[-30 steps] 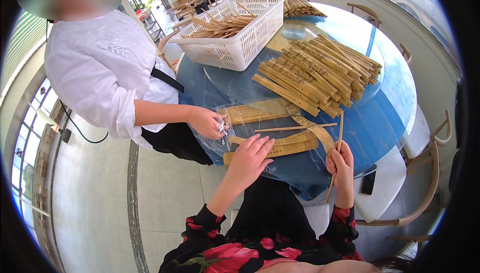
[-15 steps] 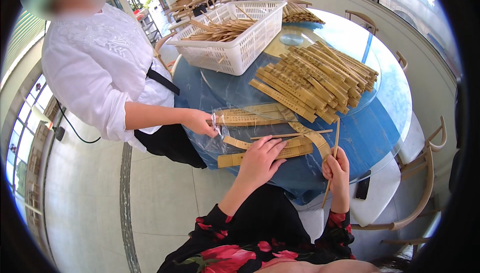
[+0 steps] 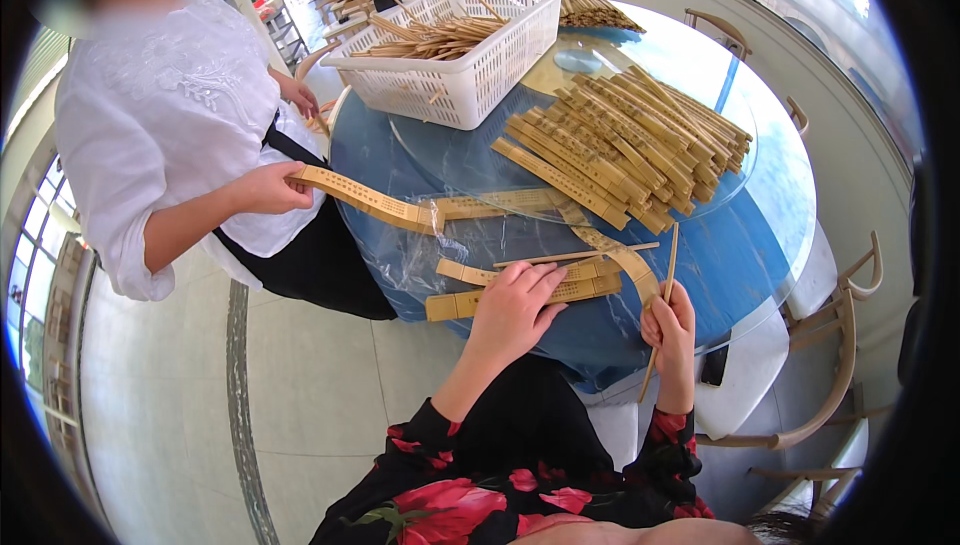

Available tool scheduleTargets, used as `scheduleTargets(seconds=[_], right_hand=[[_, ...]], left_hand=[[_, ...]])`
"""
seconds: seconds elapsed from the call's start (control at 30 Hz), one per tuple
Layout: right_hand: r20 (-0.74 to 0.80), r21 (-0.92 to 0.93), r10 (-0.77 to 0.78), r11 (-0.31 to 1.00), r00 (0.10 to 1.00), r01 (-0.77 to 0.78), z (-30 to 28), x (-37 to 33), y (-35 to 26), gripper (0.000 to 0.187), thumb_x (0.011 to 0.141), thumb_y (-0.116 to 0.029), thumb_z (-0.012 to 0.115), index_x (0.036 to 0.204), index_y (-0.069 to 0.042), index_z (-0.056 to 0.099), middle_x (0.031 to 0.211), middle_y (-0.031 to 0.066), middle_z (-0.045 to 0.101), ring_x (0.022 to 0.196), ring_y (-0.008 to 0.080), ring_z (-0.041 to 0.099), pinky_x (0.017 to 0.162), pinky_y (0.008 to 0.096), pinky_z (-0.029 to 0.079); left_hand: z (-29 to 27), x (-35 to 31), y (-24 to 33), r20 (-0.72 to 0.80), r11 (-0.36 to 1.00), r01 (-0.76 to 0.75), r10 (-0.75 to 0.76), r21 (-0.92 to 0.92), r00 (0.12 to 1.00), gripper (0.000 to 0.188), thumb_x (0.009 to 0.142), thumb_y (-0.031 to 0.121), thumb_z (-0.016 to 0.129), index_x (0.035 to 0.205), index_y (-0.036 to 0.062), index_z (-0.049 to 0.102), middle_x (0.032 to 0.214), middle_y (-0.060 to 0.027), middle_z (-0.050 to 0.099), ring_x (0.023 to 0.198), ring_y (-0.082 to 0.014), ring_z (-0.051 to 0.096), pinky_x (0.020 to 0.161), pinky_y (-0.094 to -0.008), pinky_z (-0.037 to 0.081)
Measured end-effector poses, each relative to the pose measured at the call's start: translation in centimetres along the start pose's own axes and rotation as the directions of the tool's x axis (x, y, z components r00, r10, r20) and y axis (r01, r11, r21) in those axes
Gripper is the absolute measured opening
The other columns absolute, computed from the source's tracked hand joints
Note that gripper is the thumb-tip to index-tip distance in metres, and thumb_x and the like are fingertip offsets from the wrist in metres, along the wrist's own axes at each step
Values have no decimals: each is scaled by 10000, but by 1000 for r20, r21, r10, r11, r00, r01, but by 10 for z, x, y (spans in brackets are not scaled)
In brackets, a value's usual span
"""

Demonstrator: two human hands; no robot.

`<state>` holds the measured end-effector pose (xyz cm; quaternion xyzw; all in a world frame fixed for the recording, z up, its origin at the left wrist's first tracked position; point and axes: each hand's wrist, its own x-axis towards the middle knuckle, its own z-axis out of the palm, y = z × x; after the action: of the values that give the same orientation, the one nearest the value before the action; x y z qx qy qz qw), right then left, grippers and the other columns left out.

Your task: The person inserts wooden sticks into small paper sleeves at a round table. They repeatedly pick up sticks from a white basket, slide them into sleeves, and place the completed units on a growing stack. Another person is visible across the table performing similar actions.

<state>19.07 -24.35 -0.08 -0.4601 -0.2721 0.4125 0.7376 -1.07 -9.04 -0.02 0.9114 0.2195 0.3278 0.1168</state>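
Observation:
Pinched in my right hand [image 3: 672, 330] is a wooden chopstick [image 3: 673, 255], standing upright, and the near end of a long printed gold paper strip [image 3: 636, 267] lies against the fingers. My left hand [image 3: 514, 310] rests with fingers outstretched on folded gold paper strips [image 3: 455, 306] at the table's near edge. Just beyond its fingertips another chopstick [image 3: 590, 255] lies flat. From my right hand the long strip curves away across the table and then left. At the left, a co-worker's hand [image 3: 275, 188] holds up a printed gold strip [image 3: 370, 203].
A large pile of gold paper-wrapped sticks [image 3: 630, 145] covers the glass turntable's near part. Behind stands a white plastic basket [image 3: 465, 95] of bare chopsticks, with another bundle [image 3: 595, 10] beyond. Clear plastic film [image 3: 405, 255] lies at the left. White chairs [image 3: 745, 385] stand at the right.
The co-worker's hand has moved left and up, lifting a gold strip off the table. My hands keep nearly the same position on the strips and chopstick.

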Motion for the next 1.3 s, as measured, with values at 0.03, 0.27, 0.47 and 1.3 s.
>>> scheduleTargets(seconds=[0.03, 0.27, 0.47, 1.3], right_hand=[[11, 6, 0, 1000, 1000, 0, -1, 0, 0, 39, 1049, -74, 503, 1086, -65, 496, 692, -36, 434, 516, 14, 349, 440, 176, 244], [-9, -16, -3, 1000, 1000, 3, 2, -1, -3, 54, 1050, -67, 489, 1102, -61, 498, 678, -36, 414, 513, 16, 348, 433, 178, 241], [-20, -69, 22, 997, 1000, -23, 8, -3, -7, 50, 1050, -72, 491, 1098, -64, 503, 705, -39, 405, 544, 20, 349, 462, 175, 253], [478, -695, -52, 587, 877, 414, 63, 118, -18, 241, 895, -206, 685, 932, 26, 632, 746, 167, 569, 680, 284, 557, 641, 387, 456]], left_hand=[[0, 0, 0, -4, 1000, -4, 4, 4, 1000, 497, 834, 256, 788, 1286, 80, 678, 1236, -36, 689, 1142, -265, 607, 975, -398, 522], [-4, 6, -14, 27, 995, -100, 100, 12, 995, 479, 813, 180, 778, 1271, 77, 682, 1203, -35, 693, 1115, -256, 614, 953, -396, 525], [-12, 10, -40, 33, 994, -98, 96, 57, 995, 459, 813, 165, 778, 1257, 84, 693, 1223, -37, 692, 1146, -268, 611, 979, -402, 511], [-3, 67, -41, -181, 962, -253, 231, -106, 956, 429, 726, 104, 851, 1133, 87, 714, 1070, -75, 694, 1050, -318, 630, 961, -443, 513]])
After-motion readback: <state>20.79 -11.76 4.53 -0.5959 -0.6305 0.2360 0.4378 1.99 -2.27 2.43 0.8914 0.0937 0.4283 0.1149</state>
